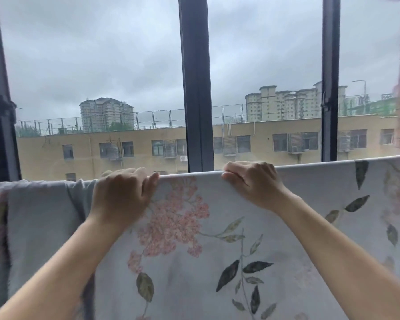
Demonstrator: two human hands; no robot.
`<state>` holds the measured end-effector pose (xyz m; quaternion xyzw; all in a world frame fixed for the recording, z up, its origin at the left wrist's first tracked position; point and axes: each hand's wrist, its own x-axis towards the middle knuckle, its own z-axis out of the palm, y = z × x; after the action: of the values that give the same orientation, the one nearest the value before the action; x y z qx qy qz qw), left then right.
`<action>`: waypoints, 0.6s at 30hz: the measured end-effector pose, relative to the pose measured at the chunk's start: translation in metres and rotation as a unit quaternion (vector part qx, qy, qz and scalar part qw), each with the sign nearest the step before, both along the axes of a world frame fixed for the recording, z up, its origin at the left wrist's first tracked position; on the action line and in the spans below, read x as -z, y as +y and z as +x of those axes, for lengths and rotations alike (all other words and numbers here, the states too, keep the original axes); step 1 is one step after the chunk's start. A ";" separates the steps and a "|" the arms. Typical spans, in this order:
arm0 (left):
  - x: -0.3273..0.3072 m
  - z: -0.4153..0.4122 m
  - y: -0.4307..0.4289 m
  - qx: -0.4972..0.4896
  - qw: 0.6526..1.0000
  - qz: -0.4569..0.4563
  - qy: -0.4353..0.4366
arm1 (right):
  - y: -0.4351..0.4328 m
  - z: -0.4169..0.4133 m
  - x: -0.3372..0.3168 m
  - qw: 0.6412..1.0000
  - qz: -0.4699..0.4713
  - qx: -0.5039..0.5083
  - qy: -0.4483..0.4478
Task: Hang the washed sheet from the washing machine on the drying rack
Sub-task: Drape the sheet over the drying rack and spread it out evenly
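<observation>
The sheet (217,239) is draped over a rail hidden under its top fold, before the window (195,88). The fold is gripped by the left hand (121,195) at 9 o'clock of the right hand (252,179), which is clenched on the same fold. The bunched folds at 9 o'clock are best drawn outward, with the fold kept level.

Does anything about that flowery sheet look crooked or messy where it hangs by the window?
Mostly tidy. The sheet lies smooth over the bar between the left hand and right hand, but at far left it bunches into folds rather than lying flat.
</observation>
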<state>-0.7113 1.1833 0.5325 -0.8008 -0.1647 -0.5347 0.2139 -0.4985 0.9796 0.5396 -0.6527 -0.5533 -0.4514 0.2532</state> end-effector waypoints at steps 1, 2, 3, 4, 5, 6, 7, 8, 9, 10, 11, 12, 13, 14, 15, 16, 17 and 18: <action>0.000 -0.011 0.008 -0.004 1.000 -0.013 -0.008 | -0.002 0.002 -0.001 1.000 0.000 -0.002 0.002; 0.001 -0.021 0.015 -0.007 1.000 -0.027 -0.011 | -0.003 0.003 -0.001 1.000 0.000 -0.002 0.003; 0.001 -0.027 0.020 -0.010 0.999 -0.034 -0.011 | -0.005 0.004 -0.001 1.000 0.002 -0.003 0.007; 0.002 -0.030 0.024 -0.013 0.999 -0.033 -0.012 | -0.005 0.004 -0.001 1.000 0.003 -0.004 0.015; 0.002 -0.032 0.025 -0.015 0.999 -0.033 -0.009 | -0.005 0.004 -0.001 1.000 0.007 -0.001 0.027; 0.001 -0.033 0.025 -0.009 0.999 -0.038 0.000 | -0.005 0.004 -0.002 0.999 0.015 0.004 0.042; 0.001 -0.033 0.023 0.004 0.999 -0.045 0.013 | -0.005 0.004 -0.002 0.998 0.028 0.008 0.058; 0.001 -0.033 0.021 0.026 0.998 -0.046 0.022 | -0.006 0.004 -0.003 0.996 0.042 0.011 0.075; 0.001 -0.034 0.017 0.056 0.997 -0.053 0.021 | -0.007 0.005 -0.004 0.995 0.051 0.013 0.088; -0.001 -0.034 0.014 0.086 0.994 -0.072 0.016 | -0.008 0.006 -0.005 0.994 0.052 0.012 0.094; -0.004 -0.033 0.010 0.115 0.988 -0.103 0.003 | -0.009 0.007 -0.008 0.995 0.046 0.011 0.093; -0.009 -0.032 0.007 0.135 0.982 -0.134 -0.012 | -0.010 0.006 -0.011 0.995 0.038 0.014 0.091; -0.014 -0.029 0.005 0.144 0.977 -0.156 -0.023 | -0.009 0.007 -0.014 0.995 0.034 0.016 0.087; -0.018 -0.025 0.003 0.140 0.976 -0.161 -0.032 | -0.008 0.006 -0.018 0.996 0.038 0.018 0.085; -0.022 -0.020 0.002 0.130 0.978 -0.156 -0.045 | -0.007 0.006 -0.023 0.995 0.055 0.025 0.085; -0.025 -0.015 0.000 0.123 0.979 -0.148 -0.061 | -0.005 0.009 -0.027 0.992 0.072 0.039 0.093; -0.027 -0.010 -0.002 0.124 0.979 -0.149 -0.068 | -0.001 0.013 -0.031 0.991 0.073 0.053 0.103; -0.029 -0.007 -0.005 0.120 0.978 -0.165 -0.052 | 0.003 0.018 -0.032 0.989 0.050 0.062 0.126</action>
<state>-0.7178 1.1787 0.5616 -0.8100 -0.1643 -0.5629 0.0045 -0.4800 0.9831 0.5721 -0.7240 -0.4525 -0.4072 0.3245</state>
